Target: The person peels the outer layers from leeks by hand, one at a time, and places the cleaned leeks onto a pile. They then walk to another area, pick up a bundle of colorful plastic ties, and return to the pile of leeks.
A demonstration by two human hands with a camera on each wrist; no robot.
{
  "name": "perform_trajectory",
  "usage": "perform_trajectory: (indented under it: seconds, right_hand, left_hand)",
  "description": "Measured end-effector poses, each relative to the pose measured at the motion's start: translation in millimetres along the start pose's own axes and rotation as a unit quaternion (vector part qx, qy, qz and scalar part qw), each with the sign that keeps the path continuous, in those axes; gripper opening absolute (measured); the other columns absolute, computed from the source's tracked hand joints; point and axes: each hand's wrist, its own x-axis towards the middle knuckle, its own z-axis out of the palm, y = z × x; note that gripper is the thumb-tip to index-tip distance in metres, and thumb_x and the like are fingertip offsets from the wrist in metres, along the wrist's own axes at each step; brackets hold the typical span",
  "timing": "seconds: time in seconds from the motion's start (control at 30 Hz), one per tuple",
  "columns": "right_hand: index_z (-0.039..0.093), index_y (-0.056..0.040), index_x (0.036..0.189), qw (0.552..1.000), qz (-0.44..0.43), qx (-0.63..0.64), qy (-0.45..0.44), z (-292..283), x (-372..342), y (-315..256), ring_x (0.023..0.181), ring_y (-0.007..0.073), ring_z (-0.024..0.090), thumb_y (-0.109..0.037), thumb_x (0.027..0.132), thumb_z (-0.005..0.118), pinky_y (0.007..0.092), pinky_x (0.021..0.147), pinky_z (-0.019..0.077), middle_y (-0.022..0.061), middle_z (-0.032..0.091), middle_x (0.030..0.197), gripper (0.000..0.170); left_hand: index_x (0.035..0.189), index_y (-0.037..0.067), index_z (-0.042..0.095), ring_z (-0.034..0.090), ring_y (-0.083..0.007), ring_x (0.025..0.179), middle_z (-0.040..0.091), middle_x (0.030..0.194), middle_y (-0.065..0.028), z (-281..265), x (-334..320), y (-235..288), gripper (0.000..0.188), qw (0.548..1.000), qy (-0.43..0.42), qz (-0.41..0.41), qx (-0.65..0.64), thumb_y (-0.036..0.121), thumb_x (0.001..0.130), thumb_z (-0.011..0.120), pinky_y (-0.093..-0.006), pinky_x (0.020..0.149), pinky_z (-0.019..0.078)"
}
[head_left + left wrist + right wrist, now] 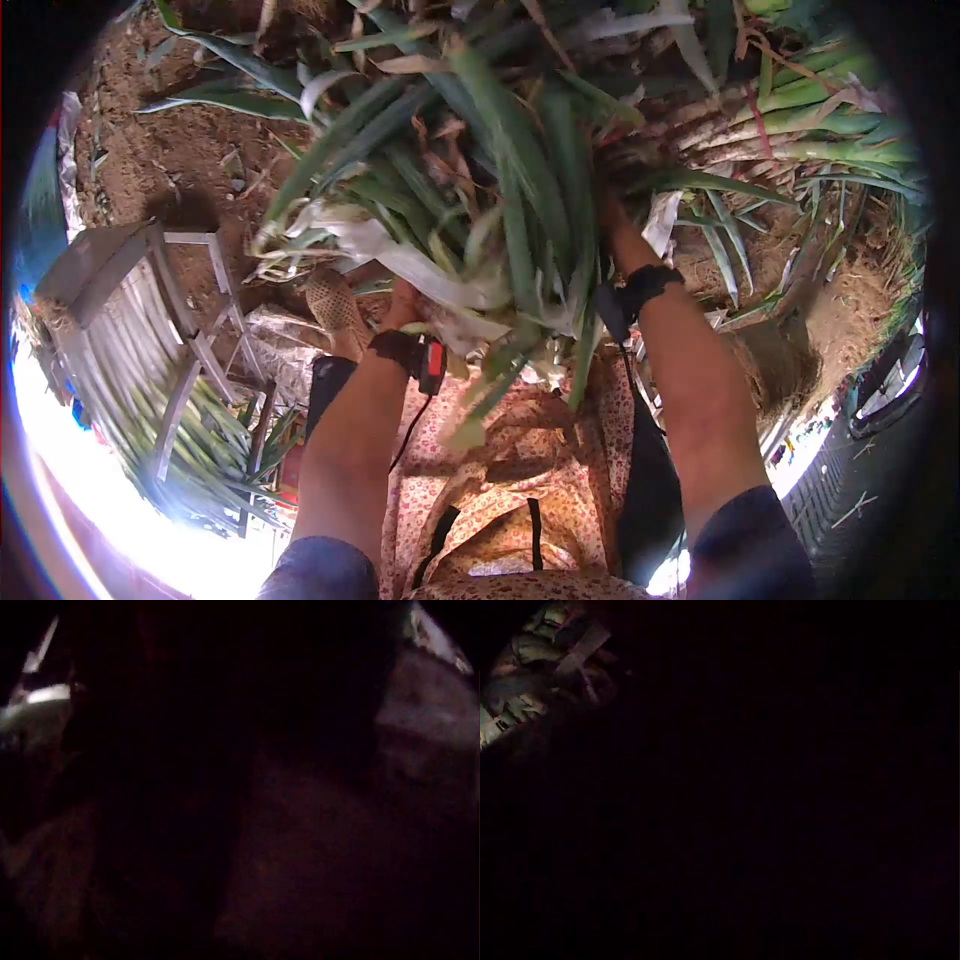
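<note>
In the head view, a big loose bunch of long green onions (520, 170) lies across the person's front, its leaves fanning toward the apron. The left hand (403, 302) reaches in under the bunch's near left side, beside pale, papery leaves (420, 268). At the right edge of the leaves, the right hand (620, 232) is pushed in among them. Leaves cover the fingers of both hands, so I cannot tell how they grip. Both wrist views are almost black; a little pale plant litter (536, 667) shows in the right one's corner.
Tied green onions (800, 130) lie at the upper right. On the left, a metal-framed rack (190, 340) holds long white-stemmed onions (130, 340). Bare soil (180, 150) spreads behind it. A patterned shoe (335, 305) stands by the left forearm, and a floral apron (500, 440) covers the lap.
</note>
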Motion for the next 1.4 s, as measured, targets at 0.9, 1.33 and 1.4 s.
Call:
perform_trajectory:
  seconds: [0.9,1.33,1.4]
  right_hand:
    - [0.038,-0.0068,0.128,0.901,-0.114,0.395,0.137,-441,-256,-346,0.101,0.0241,0.052,-0.015,0.087,0.049,0.0348,0.087,0.042,0.0114,0.049,0.116,0.043]
    - [0.045,-0.0049,0.121,0.639,-0.216,0.325,0.663,-840,-519,-269,0.09,0.0217,0.056,-0.013,0.086,0.054,0.0324,0.08,0.0461,0.0077,0.054,0.105,0.037]
    - [0.046,-0.0046,0.12,0.718,0.047,0.041,0.693,-757,-533,-200,0.089,0.0213,0.057,-0.013,0.086,0.054,0.032,0.079,0.0467,0.0072,0.054,0.103,0.036]
  left_hand:
    - [0.127,0.004,0.04,0.049,-0.022,0.102,0.05,0.114,-0.0109,149,-506,593,0.042,0.907,-0.118,0.404,-0.01,0.025,0.091,0.045,-0.0394,0.086,0.0397]
    - [0.119,0.009,0.047,0.052,-0.0206,0.1,0.056,0.106,-0.0103,193,-499,784,0.035,0.861,-0.276,0.424,-0.043,0.03,0.092,0.041,-0.0351,0.086,0.0385]
    - [0.105,0.007,0.053,0.055,-0.0157,0.082,0.058,0.093,-0.0063,218,-510,709,0.026,0.886,-0.269,0.368,0.089,0.026,0.09,0.046,-0.0284,0.07,0.0432]
